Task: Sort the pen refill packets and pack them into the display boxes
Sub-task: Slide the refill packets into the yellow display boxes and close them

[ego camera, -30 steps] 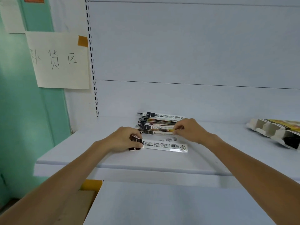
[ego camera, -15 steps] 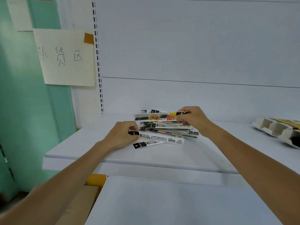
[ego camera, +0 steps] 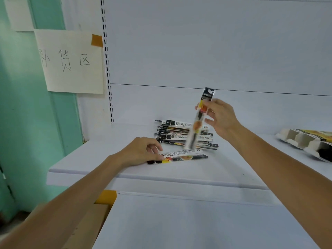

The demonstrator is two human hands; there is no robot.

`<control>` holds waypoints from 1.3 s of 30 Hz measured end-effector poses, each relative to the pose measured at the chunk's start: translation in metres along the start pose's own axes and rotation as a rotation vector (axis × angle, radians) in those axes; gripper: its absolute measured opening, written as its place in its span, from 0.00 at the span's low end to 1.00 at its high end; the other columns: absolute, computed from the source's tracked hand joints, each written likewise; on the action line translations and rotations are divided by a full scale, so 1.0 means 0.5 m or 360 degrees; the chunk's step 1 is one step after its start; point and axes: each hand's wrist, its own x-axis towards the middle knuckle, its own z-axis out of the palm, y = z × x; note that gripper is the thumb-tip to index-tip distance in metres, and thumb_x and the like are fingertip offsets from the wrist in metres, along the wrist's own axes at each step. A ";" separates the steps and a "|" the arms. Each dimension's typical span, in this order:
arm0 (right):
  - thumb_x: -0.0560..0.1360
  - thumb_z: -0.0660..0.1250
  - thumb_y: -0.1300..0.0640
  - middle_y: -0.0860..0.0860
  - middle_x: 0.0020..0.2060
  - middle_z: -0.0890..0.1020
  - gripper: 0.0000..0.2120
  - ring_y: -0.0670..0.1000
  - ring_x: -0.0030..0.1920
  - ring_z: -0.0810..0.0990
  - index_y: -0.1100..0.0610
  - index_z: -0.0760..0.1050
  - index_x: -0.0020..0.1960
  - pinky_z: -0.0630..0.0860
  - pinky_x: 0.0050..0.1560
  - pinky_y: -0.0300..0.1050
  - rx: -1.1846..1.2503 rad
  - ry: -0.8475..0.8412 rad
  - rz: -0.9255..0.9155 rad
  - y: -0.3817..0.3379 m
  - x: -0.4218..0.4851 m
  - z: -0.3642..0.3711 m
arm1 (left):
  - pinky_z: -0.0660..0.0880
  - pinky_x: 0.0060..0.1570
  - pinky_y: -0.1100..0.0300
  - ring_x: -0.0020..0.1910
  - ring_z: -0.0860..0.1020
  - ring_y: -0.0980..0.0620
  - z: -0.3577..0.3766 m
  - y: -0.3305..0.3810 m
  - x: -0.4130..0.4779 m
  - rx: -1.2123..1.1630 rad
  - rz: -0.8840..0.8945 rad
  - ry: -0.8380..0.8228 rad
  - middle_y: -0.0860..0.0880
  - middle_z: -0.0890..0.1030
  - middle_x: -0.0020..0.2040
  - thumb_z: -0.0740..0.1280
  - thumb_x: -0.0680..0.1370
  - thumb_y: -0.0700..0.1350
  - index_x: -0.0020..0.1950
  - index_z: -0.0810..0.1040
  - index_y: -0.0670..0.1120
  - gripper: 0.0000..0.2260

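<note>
White metal shelf (ego camera: 233, 169) against a white back panel; handwritten paper sign (ego camera: 71, 62) at 10 o'clock. Right hand (ego camera: 221, 119), at 1 o'clock, pinches one held refill packet (ego camera: 197, 123) near its top end; the packet is nearly upright, blurred, above the loose pile of refill packets (ego camera: 179, 133). Left hand (ego camera: 140, 153), centre, grips the left end of two flat packets (ego camera: 181, 157) at 6 o'clock of the pile. Cardboard display box (ego camera: 305, 141) at 3 o'clock, well apart.
</note>
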 end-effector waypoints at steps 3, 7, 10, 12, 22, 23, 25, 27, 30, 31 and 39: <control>0.78 0.62 0.60 0.53 0.36 0.80 0.07 0.47 0.30 0.79 0.56 0.74 0.41 0.78 0.38 0.42 -0.0306 0.0082 -0.0231 -0.013 0.003 0.035 | 0.69 0.40 0.74 0.40 0.76 0.62 -0.005 0.001 0.006 -0.0020 -0.0019 -0.0069 0.55 0.81 0.42 0.74 0.70 0.50 0.48 0.79 0.53 0.09; 0.78 0.63 0.56 0.49 0.32 0.77 0.07 0.42 0.27 0.74 0.53 0.77 0.42 0.72 0.32 0.34 -0.1158 -0.0588 -0.0342 0.033 -0.020 0.074 | 0.70 0.42 0.69 0.43 0.77 0.59 -0.007 -0.004 0.009 -0.0039 -0.0026 0.0032 0.53 0.82 0.44 0.69 0.74 0.51 0.49 0.80 0.52 0.06; 0.77 0.64 0.51 0.49 0.40 0.81 0.10 0.40 0.34 0.74 0.54 0.80 0.51 0.68 0.37 0.31 -0.1744 -0.1024 -0.0259 0.109 -0.037 0.084 | 0.68 0.41 0.70 0.46 0.77 0.54 -0.019 -0.014 0.013 0.0023 -0.0071 0.0275 0.52 0.81 0.46 0.63 0.78 0.45 0.46 0.78 0.51 0.05; 0.76 0.65 0.49 0.50 0.51 0.81 0.15 0.42 0.46 0.76 0.53 0.77 0.60 0.67 0.44 0.31 -0.1887 -0.1045 -0.0219 0.138 -0.043 0.084 | 0.68 0.42 0.72 0.45 0.77 0.55 -0.035 -0.023 0.006 0.0031 -0.0081 0.0390 0.54 0.79 0.47 0.62 0.78 0.40 0.47 0.77 0.52 0.08; 0.65 0.76 0.47 0.46 0.33 0.71 0.14 0.47 0.33 0.69 0.49 0.72 0.41 0.63 0.34 0.41 -0.1906 -0.1258 -0.0022 0.117 -0.024 0.087 | 0.71 0.49 0.59 0.51 0.74 0.56 -0.008 0.017 -0.020 0.0426 0.0203 -0.0098 0.58 0.77 0.53 0.67 0.71 0.63 0.64 0.72 0.55 0.24; 0.65 0.76 0.48 0.48 0.32 0.70 0.15 0.48 0.30 0.67 0.51 0.70 0.38 0.61 0.32 0.41 -0.1874 -0.1291 0.0006 0.115 -0.024 0.086 | 0.72 0.48 0.56 0.49 0.75 0.53 -0.006 0.021 -0.018 0.0478 0.0170 -0.0132 0.54 0.77 0.51 0.66 0.72 0.63 0.62 0.74 0.54 0.23; 0.65 0.76 0.47 0.53 0.33 0.75 0.15 0.48 0.26 0.70 0.53 0.73 0.42 0.64 0.30 0.40 -0.1824 -0.1346 0.0148 0.104 -0.027 0.080 | 0.69 0.44 0.56 0.46 0.73 0.49 -0.008 0.020 -0.012 0.0696 0.0088 -0.0137 0.50 0.75 0.47 0.64 0.74 0.61 0.56 0.75 0.51 0.18; 0.65 0.75 0.45 0.56 0.34 0.79 0.18 0.47 0.27 0.72 0.54 0.73 0.46 0.66 0.34 0.41 -0.1920 -0.1400 0.0225 0.090 -0.030 0.069 | 0.68 0.43 0.56 0.45 0.73 0.50 -0.013 0.010 -0.008 0.0782 0.0058 -0.0118 0.50 0.74 0.44 0.65 0.75 0.58 0.53 0.74 0.51 0.13; 0.67 0.74 0.45 0.48 0.31 0.73 0.18 0.46 0.31 0.68 0.55 0.69 0.38 0.60 0.34 0.41 -0.2123 -0.1352 0.0178 0.079 -0.026 0.047 | 0.70 0.45 0.55 0.45 0.73 0.49 -0.018 -0.005 -0.012 0.0592 0.0024 -0.0105 0.50 0.75 0.44 0.65 0.75 0.56 0.48 0.73 0.50 0.11; 0.68 0.73 0.45 0.47 0.31 0.70 0.18 0.46 0.31 0.66 0.55 0.67 0.37 0.59 0.34 0.41 -0.2128 -0.1342 0.0159 0.079 -0.025 0.039 | 0.70 0.45 0.55 0.45 0.73 0.49 -0.017 -0.007 -0.013 0.0564 0.0024 -0.0102 0.51 0.74 0.43 0.65 0.76 0.56 0.48 0.72 0.49 0.11; 0.71 0.72 0.49 0.48 0.35 0.68 0.15 0.47 0.35 0.65 0.58 0.69 0.41 0.60 0.35 0.43 -0.2037 -0.1240 -0.0140 0.064 -0.040 0.028 | 0.60 0.62 0.50 0.63 0.68 0.46 0.029 0.068 0.015 0.1662 0.0336 0.0181 0.47 0.73 0.60 0.58 0.77 0.56 0.62 0.68 0.46 0.19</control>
